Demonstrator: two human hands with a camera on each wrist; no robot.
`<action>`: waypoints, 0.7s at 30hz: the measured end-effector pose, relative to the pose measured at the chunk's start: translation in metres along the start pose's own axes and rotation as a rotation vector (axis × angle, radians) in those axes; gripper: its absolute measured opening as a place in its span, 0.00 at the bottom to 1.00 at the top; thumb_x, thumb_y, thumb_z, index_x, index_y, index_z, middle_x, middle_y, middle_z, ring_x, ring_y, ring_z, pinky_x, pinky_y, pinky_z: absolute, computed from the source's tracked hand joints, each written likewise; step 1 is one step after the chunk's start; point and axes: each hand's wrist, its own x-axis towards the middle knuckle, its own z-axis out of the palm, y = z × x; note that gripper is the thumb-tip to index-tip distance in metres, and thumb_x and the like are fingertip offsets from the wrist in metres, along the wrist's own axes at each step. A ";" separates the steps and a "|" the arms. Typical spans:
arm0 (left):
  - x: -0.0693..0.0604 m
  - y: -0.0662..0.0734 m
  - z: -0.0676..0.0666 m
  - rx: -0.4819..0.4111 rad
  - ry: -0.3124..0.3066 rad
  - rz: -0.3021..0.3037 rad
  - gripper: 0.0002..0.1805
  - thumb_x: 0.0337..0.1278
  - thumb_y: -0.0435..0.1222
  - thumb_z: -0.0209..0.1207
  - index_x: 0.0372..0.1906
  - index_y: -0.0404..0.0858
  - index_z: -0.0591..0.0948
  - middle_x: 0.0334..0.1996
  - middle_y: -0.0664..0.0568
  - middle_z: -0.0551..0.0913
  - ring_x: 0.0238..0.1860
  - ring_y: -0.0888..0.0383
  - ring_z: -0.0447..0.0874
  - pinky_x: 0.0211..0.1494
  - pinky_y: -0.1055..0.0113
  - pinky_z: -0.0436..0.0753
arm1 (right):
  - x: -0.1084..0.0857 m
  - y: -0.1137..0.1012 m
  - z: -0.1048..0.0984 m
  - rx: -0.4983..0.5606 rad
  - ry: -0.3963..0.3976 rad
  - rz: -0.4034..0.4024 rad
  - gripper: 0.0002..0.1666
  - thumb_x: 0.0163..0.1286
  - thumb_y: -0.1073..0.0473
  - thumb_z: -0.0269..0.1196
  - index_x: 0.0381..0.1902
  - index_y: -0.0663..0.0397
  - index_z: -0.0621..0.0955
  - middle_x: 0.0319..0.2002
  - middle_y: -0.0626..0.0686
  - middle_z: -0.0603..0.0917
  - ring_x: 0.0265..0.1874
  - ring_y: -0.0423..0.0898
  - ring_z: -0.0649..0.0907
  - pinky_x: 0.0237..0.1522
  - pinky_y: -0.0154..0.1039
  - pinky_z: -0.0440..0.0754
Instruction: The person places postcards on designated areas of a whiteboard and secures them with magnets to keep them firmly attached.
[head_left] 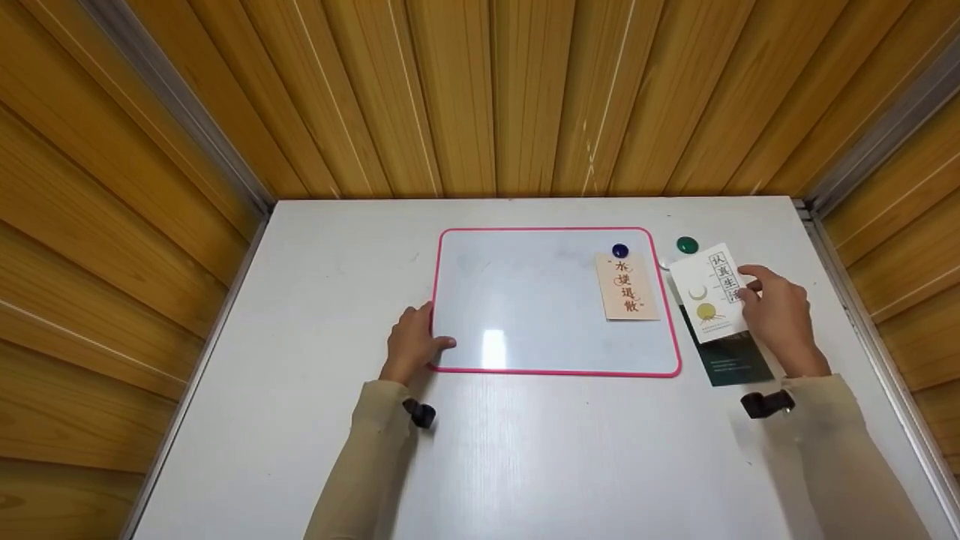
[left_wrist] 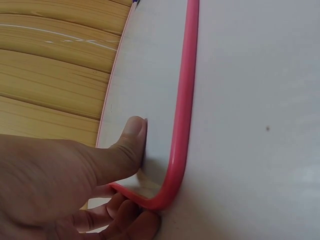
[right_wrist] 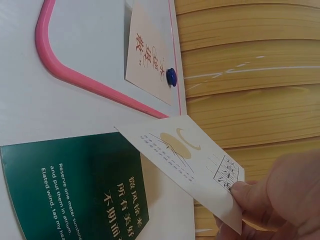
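My left hand (head_left: pixel 411 342) grips the left edge of a pink-framed whiteboard (head_left: pixel 517 300), thumb on its surface and fingers at the frame (left_wrist: pixel 182 115). In my right hand (head_left: pixel 780 319) a white card (head_left: pixel 709 300) with a moon drawing is pinched by its right edge, also seen tilted in the right wrist view (right_wrist: pixel 185 155). It overlaps a dark green card (head_left: pixel 731 364) lying on the table. A peach card (head_left: pixel 626 289) lies on the board's right part, a blue magnet (head_left: pixel 620 250) at its top edge.
A green magnet (head_left: pixel 687 244) sits on the white table (head_left: pixel 570 450) behind the white card. A small pale round thing (head_left: pixel 664 264) shows partly beside the board's right edge. Wood-patterned walls (head_left: pixel 465 97) stand behind and at both sides.
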 end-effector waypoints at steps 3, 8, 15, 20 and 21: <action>0.001 0.000 0.000 0.008 0.000 -0.003 0.48 0.47 0.41 0.79 0.73 0.31 0.71 0.49 0.37 0.80 0.47 0.44 0.81 0.55 0.47 0.80 | 0.001 -0.002 0.001 0.007 0.010 -0.011 0.27 0.76 0.69 0.57 0.71 0.67 0.71 0.51 0.76 0.80 0.38 0.67 0.81 0.29 0.43 0.75; 0.001 0.000 0.001 -0.004 -0.002 -0.008 0.47 0.47 0.41 0.79 0.73 0.32 0.71 0.49 0.38 0.80 0.46 0.45 0.80 0.55 0.48 0.80 | 0.003 -0.006 0.004 0.024 -0.005 -0.002 0.27 0.77 0.68 0.56 0.72 0.67 0.70 0.52 0.76 0.79 0.39 0.69 0.82 0.32 0.45 0.79; -0.001 -0.002 0.001 -0.013 -0.008 -0.006 0.47 0.48 0.41 0.79 0.73 0.33 0.71 0.48 0.39 0.80 0.45 0.46 0.80 0.55 0.47 0.79 | 0.005 -0.014 0.008 0.025 -0.016 0.003 0.27 0.77 0.68 0.56 0.72 0.65 0.70 0.53 0.75 0.79 0.39 0.67 0.81 0.32 0.45 0.76; -0.001 -0.001 0.000 -0.025 -0.013 -0.009 0.45 0.49 0.41 0.78 0.73 0.35 0.72 0.49 0.40 0.80 0.46 0.46 0.79 0.56 0.48 0.79 | 0.007 -0.020 0.011 0.034 0.013 -0.023 0.26 0.77 0.69 0.57 0.71 0.67 0.72 0.50 0.74 0.80 0.37 0.64 0.81 0.31 0.44 0.74; -0.001 -0.001 0.000 -0.028 -0.012 -0.011 0.44 0.49 0.41 0.78 0.72 0.35 0.73 0.49 0.40 0.80 0.46 0.46 0.79 0.56 0.48 0.79 | 0.008 -0.021 0.013 0.038 0.020 -0.028 0.26 0.76 0.69 0.57 0.70 0.67 0.72 0.49 0.73 0.81 0.37 0.64 0.81 0.31 0.43 0.74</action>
